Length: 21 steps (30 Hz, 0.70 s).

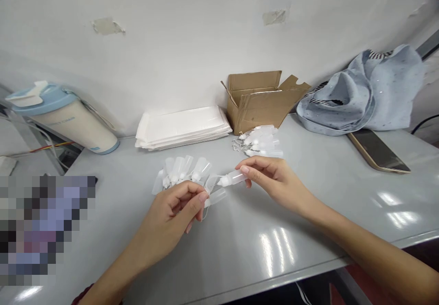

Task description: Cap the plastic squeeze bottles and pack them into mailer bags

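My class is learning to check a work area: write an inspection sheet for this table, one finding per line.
Surface: glossy grey table with bright reflections.
Job's things: small translucent bottles grouped by the left hand; more bottles lie before the open cardboard box.
Clutter: white stack, leaning tumbler, phone, blue cloth bag; item at left pixelated, unidentifiable.
Grippers: bare hands; the right hand holds one bottle; left thumb and forefinger together, anything pinched unclear.
Cables: black cable at far right; coloured wires at left.
Surroundings: pale wall with two torn patches.
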Available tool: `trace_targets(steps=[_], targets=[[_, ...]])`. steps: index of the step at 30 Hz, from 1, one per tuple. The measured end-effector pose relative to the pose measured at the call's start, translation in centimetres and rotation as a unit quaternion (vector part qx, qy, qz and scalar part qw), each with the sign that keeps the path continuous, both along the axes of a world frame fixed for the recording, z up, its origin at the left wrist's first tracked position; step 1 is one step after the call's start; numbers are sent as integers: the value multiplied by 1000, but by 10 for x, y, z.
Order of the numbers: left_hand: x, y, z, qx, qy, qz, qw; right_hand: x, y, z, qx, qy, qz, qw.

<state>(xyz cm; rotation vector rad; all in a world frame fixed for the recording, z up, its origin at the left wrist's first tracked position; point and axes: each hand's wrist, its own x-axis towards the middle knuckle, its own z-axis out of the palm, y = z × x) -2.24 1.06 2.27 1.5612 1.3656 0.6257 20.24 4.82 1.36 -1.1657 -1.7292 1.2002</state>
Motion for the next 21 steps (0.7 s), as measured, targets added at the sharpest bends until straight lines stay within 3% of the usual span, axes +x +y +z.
trace_targets(steps=[21], targets=[[1, 1, 0, -46, -62, -4, 997, 0, -2, 1, -11, 13, 17, 1000]])
